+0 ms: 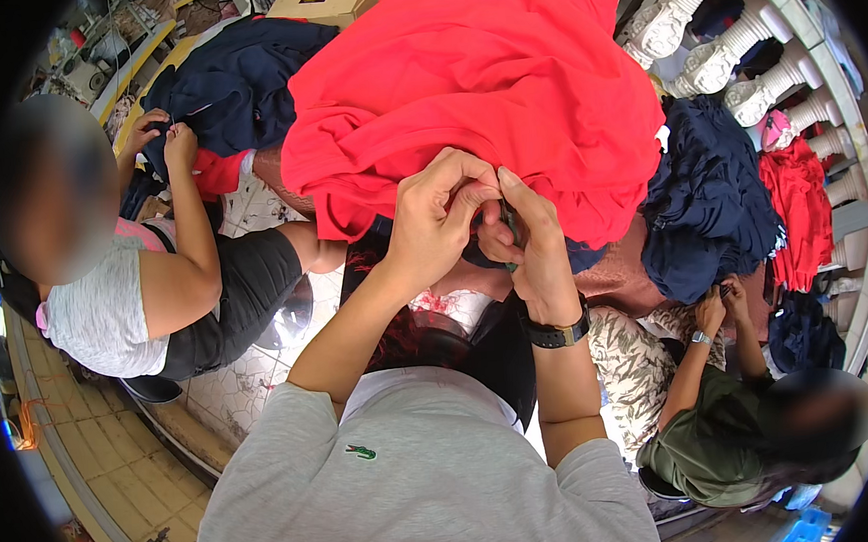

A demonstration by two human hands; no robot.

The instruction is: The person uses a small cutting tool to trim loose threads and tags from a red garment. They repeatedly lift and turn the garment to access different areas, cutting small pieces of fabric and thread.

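A large heap of red cloth lies straight ahead of me, its near folds hanging behind my hands. My left hand pinches with thumb and forefinger just in front of this cloth; what lies between the fingertips is too small to make out. Right beside it, my right hand, with a dark watch on the wrist, brings its thumb up to the left fingertips. Its curled fingers close around a slim dark green tool, mostly hidden in the palm.
Piles of navy cloth lie at left and right. A co-worker in grey at left and another in dark green at right handle navy cloth. White balusters line the right side; a cardboard box stands at the back.
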